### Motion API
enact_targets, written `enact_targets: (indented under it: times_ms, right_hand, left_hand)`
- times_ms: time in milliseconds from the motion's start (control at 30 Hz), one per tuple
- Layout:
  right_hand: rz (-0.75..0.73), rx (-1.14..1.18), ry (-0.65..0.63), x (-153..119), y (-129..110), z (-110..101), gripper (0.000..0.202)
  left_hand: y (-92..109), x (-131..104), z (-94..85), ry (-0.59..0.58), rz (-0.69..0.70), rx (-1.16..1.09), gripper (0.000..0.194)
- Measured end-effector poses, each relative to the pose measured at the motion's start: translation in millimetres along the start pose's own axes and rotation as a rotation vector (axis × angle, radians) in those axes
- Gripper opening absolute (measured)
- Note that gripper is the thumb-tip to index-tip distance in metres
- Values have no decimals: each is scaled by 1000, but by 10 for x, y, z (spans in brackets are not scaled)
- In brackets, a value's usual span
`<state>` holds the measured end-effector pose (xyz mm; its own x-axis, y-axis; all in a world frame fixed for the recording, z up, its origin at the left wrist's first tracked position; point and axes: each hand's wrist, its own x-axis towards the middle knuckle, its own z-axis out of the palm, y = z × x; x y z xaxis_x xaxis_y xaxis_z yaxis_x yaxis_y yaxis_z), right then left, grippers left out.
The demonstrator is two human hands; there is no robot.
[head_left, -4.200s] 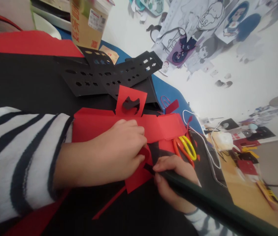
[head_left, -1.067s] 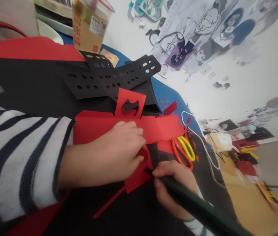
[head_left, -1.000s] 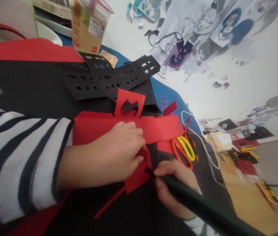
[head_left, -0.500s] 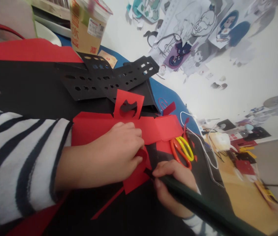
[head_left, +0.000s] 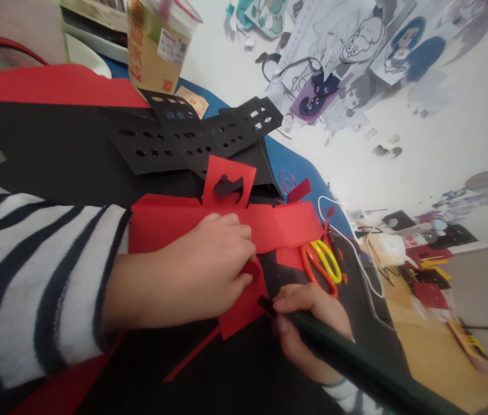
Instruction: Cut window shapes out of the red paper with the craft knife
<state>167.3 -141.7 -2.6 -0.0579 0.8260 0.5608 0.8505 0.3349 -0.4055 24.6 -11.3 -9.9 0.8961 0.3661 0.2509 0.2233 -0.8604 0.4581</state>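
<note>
A folded red paper cutout point(head_left: 166, 230) lies across a black sheet. One of its flaps point(head_left: 211, 187) stands up with a cat-like shape cut out. My left hand point(head_left: 200, 268) rests over the paper, its curled fingers gripping it beside a small red loop. In my right hand point(head_left: 308, 317) is a long dark green tool point(head_left: 356, 357) with a flat black tip; its exact kind is unclear. That tip lies close to the lower right edge of the red flap under my left hand. Orange-and-yellow-handled scissors point(head_left: 324, 262) lie just above my right hand.
Behind the red paper stands a folded black card point(head_left: 192, 135) with cut-out holes. A drink cup point(head_left: 159, 49) is at the back left. To the right run a white cable point(head_left: 362, 276) and a phone-like slab. Drawings point(head_left: 317, 86) cover the wall.
The whole view has shifted slightly, so everything appears a little to the right. Both hands keep almost the same places on the paper and the tool.
</note>
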Motion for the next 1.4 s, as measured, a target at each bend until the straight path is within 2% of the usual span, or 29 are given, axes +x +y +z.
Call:
enact_targets:
  times_ms: [233,533,700,867,1200,1400]
  right_hand:
    - [21,27,-4,-63,58,19,24]
    - [-54,-19,-77,19,29,-21,22]
    - [14,90,-58,-49,97,0,22]
    - [42,106,-17,-89,125,13,22]
    - [-112,63,-177,78,62,-65,27]
    - [10,169,-93,-28,140,-36,24]
  left_hand:
    - [3,-6,14,17,14,4,20]
    - [4,8,-1,-2,5,4,21]
    - [4,0,-3,0,-6,-1,19]
    - [-10,-3,7,18,9,-6,19]
    - [2,-2,-4,-9,-2,-7,20]
    - [7,10,-11,-17,-9,12,19]
